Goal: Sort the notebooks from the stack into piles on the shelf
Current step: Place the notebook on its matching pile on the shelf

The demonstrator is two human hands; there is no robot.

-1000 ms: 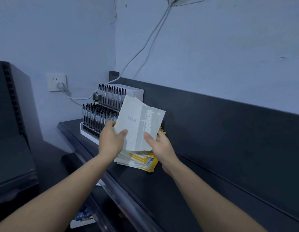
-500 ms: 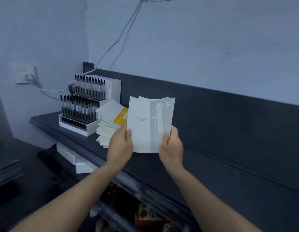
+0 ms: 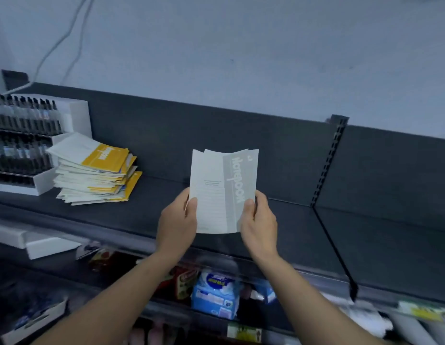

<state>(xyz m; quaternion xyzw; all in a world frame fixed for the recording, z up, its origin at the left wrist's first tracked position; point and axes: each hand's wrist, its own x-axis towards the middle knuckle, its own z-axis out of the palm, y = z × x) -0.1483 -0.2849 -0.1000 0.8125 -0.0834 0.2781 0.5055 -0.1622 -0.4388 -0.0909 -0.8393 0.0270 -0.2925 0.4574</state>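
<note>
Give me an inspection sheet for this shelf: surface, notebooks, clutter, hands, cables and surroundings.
Surface: dark shelf, bare below the hands; no sorted pile seen.
Job's things: grey notebooks, a few fanned together, held upright above the shelf; uneven yellow and white stack lies at the left.
Clutter: white pen display beside the stack.
Grippers: left hand pinches the grey notebooks' left edge, right hand the right edge.
Cables: two cables run down the wall at the upper left.
Surroundings: slotted upright at the right; blurred packaged goods below.
</note>
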